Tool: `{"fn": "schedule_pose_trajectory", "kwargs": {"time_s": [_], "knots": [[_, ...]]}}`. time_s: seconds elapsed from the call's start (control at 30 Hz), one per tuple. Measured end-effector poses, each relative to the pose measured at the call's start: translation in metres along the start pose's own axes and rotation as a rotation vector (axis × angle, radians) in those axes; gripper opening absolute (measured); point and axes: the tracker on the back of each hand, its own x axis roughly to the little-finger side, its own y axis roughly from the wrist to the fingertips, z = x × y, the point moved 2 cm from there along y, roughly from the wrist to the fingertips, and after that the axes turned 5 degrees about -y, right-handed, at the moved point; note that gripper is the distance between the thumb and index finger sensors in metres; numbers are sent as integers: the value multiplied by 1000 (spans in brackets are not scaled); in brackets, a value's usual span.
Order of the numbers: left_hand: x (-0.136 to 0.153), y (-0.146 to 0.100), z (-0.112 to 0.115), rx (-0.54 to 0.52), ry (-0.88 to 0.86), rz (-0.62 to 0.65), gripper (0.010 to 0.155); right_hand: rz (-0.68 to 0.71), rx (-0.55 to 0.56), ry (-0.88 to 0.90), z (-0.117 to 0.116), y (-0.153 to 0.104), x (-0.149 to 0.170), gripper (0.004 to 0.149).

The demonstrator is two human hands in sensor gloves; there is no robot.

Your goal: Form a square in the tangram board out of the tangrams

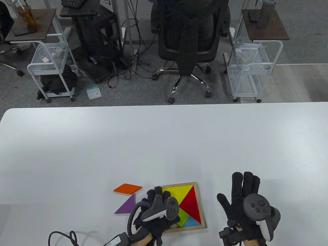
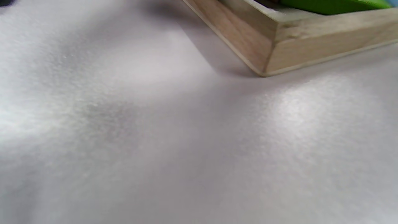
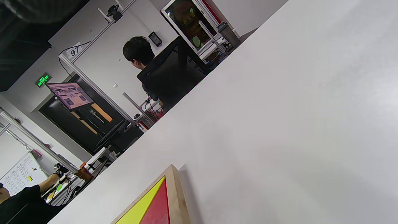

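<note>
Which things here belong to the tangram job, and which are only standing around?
For the job:
tangram board, holding the yellow, red, green and blue pieces
orange parallelogram, loose on the table
purple triangle, loose on the table

Only standing around:
office chair
two white carts
floor cables

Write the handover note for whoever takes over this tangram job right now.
Left hand: over the left part of the tangram board, fingers curled; what it holds, if anything, is hidden.
Right hand: open, fingers straight, over bare table right of the board, holding nothing.
In the board: yellow triangle, red triangle, green piece, blue triangle. The board's left part is hidden by the hand.
Outside, on the table left of the board: orange parallelogram and purple triangle.
Left to do: fit the orange and purple pieces, then check that the square is filled.
</note>
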Motion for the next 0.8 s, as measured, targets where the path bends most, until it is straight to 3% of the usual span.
{"fn": "schedule_pose_trajectory", "kwargs": {"time_s": [0.13,0.27,0.4,0.53,0.63,0.8], "knots": [[-4,-2,1,32,12,7,93,0,0,-4,0,0,0,87],[7,-16,-13,-28,-57,40,92,2,2,-4,0,-1,0,87],[49,-38,-40,-162,-159,46,92,8,2,-6,0,-1,0,87],[110,-44,-64,-218,-199,-73,91,14,-6,-8,-1,0,-1,87],[141,-38,-73,-189,-194,-128,87,14,-11,-12,-2,0,-1,87],[159,-15,-76,-28,-103,-31,83,13,-15,-21,-2,-1,-2,87]]}}
